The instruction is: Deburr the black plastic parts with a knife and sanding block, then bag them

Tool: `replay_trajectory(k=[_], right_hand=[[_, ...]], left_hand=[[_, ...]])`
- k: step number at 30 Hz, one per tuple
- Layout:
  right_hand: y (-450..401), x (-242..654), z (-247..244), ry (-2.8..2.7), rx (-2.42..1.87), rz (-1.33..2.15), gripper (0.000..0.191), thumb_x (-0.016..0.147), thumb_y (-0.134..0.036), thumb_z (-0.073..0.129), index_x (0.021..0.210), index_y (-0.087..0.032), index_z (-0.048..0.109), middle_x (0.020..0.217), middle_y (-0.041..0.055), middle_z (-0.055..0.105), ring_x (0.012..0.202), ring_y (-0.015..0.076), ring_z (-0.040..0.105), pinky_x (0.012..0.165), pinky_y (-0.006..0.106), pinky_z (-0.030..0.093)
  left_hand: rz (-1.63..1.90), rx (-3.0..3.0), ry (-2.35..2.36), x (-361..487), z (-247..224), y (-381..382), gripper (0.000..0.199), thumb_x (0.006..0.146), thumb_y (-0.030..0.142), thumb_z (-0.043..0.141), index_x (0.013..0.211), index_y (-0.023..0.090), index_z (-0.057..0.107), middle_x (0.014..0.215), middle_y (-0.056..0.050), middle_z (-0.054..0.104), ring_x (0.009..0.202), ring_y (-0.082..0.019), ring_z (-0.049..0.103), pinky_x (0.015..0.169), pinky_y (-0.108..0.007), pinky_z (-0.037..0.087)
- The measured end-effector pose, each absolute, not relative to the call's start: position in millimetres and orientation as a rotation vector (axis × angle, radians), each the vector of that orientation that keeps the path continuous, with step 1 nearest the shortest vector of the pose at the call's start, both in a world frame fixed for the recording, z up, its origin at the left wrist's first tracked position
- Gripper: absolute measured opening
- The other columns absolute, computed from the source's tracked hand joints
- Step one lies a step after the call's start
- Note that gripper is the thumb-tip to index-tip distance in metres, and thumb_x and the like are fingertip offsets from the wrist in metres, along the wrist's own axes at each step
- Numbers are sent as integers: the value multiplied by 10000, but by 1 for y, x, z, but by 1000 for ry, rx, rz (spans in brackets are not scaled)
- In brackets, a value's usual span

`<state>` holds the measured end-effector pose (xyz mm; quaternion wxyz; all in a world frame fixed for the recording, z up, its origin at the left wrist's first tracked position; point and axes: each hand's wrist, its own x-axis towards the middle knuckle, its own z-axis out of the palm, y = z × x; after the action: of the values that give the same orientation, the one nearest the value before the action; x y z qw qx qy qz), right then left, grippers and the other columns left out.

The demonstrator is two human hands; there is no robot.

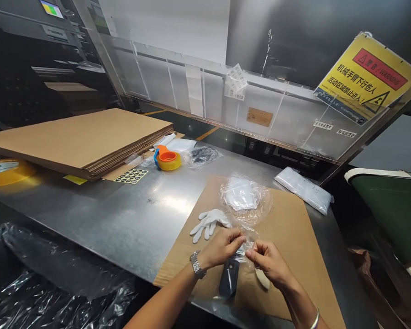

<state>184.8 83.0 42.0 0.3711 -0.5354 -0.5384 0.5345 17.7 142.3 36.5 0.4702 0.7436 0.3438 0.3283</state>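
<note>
Above the cardboard sheet [287, 228], my left hand [226, 246] and my right hand [269, 260] are close together, thumbs pressed to fingers. Thin clear plastic film [248, 238] shows between the fingertips, and both hands pinch it. Just below them lies a dark handle-like thing [229, 278] with a rivet-like spot; its upper end is partly covered. A white glove [210, 223] rests beyond my left hand. Farther off sits a clear plastic bag [243, 196] with white material inside. A pale, rounded piece [262, 278] is partly hidden by my right hand.
On the metal table [150, 219] are a stack of cardboard [89, 141], an orange-and-yellow tape dispenser [167, 159], a sticker sheet [131, 176] and a tape roll [8, 172]. A white plastic-wrapped packet [304, 189] lies at right. A clear panel [212, 98] borders the back.
</note>
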Motion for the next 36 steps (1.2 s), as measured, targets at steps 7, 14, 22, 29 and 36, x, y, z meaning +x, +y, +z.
replay_trajectory(k=[7,14,22,29,36], right_hand=[[77,173,45,-1523,-1487,1055,305,797,-408,532,617,-168,473,557,-37,431,532,89,374,506,215,282],[73,156,47,-1707,-1519,851,270,749,-306,607,585,-184,430,542,-57,408,524,87,360,493,205,269],[79,143,42,-1928,-1419,726,127,783,-200,503,658,-193,485,643,-15,490,633,126,451,598,230,356],[61,141,11,-1883,-1739,601,170,845,-329,444,857,-190,541,731,68,591,668,195,553,587,275,389],[24,151,-32,-1781,-1995,684,204,845,-314,393,726,-195,509,512,28,506,484,193,511,487,273,314]], left_hand=[[1065,1650,1133,7,36,120,247,843,371,447,770,160,553,713,-19,537,682,-141,484,615,-245,378],[1060,1553,1161,13,15,94,333,863,373,403,615,168,488,551,20,494,527,-107,476,498,-209,404],[1368,1928,1518,-5,-9,76,202,787,195,538,984,182,582,916,-76,574,890,-220,512,753,-349,401],[1509,2177,1692,-42,-34,83,272,777,72,457,930,195,644,743,-51,506,718,-194,445,668,-348,373],[1138,2374,1617,-39,-48,55,252,794,115,457,896,226,659,684,-35,548,665,-181,464,602,-311,346]])
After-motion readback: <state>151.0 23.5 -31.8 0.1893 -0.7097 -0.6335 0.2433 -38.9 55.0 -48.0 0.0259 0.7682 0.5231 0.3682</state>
